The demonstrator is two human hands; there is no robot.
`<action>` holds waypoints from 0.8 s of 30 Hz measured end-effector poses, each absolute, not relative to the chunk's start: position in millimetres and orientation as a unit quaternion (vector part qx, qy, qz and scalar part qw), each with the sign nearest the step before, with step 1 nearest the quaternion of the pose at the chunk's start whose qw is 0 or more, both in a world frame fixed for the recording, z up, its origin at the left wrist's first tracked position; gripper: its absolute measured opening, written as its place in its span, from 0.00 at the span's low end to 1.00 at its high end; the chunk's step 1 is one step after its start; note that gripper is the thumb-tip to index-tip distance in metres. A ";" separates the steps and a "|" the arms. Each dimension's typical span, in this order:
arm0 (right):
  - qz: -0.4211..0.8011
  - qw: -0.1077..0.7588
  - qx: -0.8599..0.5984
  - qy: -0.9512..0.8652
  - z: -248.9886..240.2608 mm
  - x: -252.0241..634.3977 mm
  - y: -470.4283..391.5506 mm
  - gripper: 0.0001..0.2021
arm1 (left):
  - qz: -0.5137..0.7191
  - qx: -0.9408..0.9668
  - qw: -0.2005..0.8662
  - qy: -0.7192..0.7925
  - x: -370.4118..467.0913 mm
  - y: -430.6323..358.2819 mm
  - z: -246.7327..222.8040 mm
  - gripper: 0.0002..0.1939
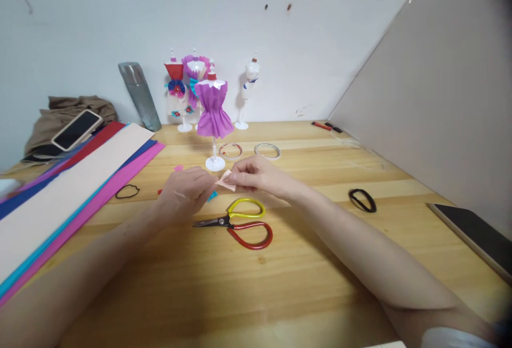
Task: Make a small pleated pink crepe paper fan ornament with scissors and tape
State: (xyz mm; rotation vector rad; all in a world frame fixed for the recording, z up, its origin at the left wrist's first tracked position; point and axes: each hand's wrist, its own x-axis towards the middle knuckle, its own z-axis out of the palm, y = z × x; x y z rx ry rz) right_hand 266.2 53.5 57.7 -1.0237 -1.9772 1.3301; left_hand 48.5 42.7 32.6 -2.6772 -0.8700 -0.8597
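Note:
Both hands meet over the middle of the table, pinching a small piece of pale pink crepe paper point(227, 181). My left hand point(188, 185) has its fingers closed at the paper's left end. From the other side, my right hand point(256, 176) grips it between thumb and forefinger. Just below the hands lie scissors point(229, 222) with one yellow and one red handle, blades pointing left. A mini dress form point(214, 105) in a purple paper dress with a red neck band stands right behind the hands. A small blue scrap point(212, 196) lies by my left hand.
More mini dress forms point(245, 89) stand along the wall. Tape rolls point(268, 151) lie behind my right hand. Colored paper sheets point(80, 188), a phone point(77, 130) and a bottle point(140, 97) are on the left. A black hair tie point(362, 200) and a dark tablet-like slab point(476, 236) lie right.

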 end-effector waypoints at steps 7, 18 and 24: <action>0.506 0.303 -0.413 -0.694 47.8 250.6 47.2 0.16 | -0.338 -0.857 0.141 -0.363 53.6 39.7 27.5 0.17; 0.553 0.310 -0.413 -0.654 48.9 254.1 51.2 0.14 | -0.352 -0.833 0.114 -0.412 56.1 40.6 27.4 0.19; 0.557 0.331 -0.402 -0.647 43.5 253.2 52.4 0.14 | -0.350 -0.835 0.123 -0.406 54.8 42.5 21.7 0.19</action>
